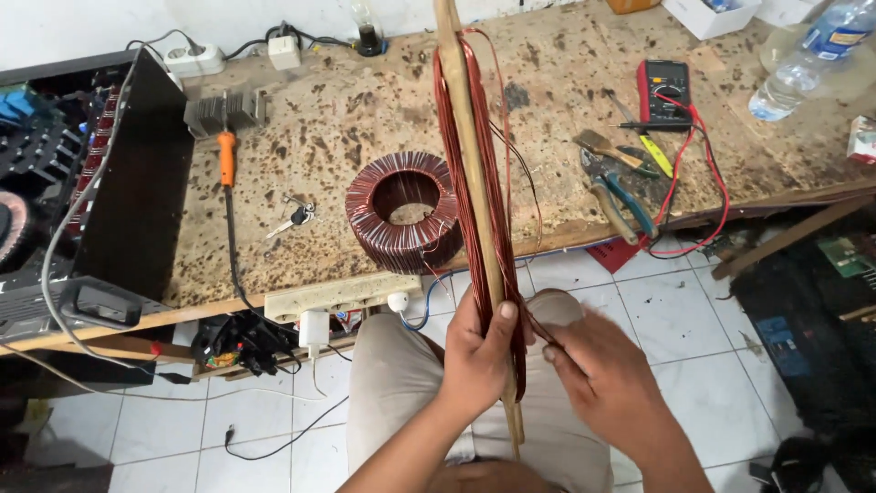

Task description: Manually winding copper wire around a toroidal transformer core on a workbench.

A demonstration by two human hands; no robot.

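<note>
both hands sit closest to the lens, above my lap and the beige trousers (401,383). from the head camera i see my left hand (479,356) wrapped around a long wooden stick (467,155) near its lower end, fingers curled shut on it and on the copper wire (456,183) wound lengthwise along it. my right hand (607,374) is just beside it, fingertips pinching a few strands of that wire where they leave the bundle. the stick stands nearly upright and runs up past the top of the frame.

behind the stick, on the stained wooden bench (365,119), lies a toroidal coil (403,212) wound in the same reddish wire; the stick partly covers its right edge. to the coil's left are a bunch of keys (294,217) and an orange-handled soldering iron (226,160). a grey heat sink (224,111) sits farther back.

on the far left an open black amplifier chassis (82,173) holds circuit parts. to the right are a red multimeter (664,91) with red and black leads, pliers (620,196), and a plastic water bottle (808,59) whose contents i cannot tell. a white power strip (342,294) hangs at the bench front.
</note>
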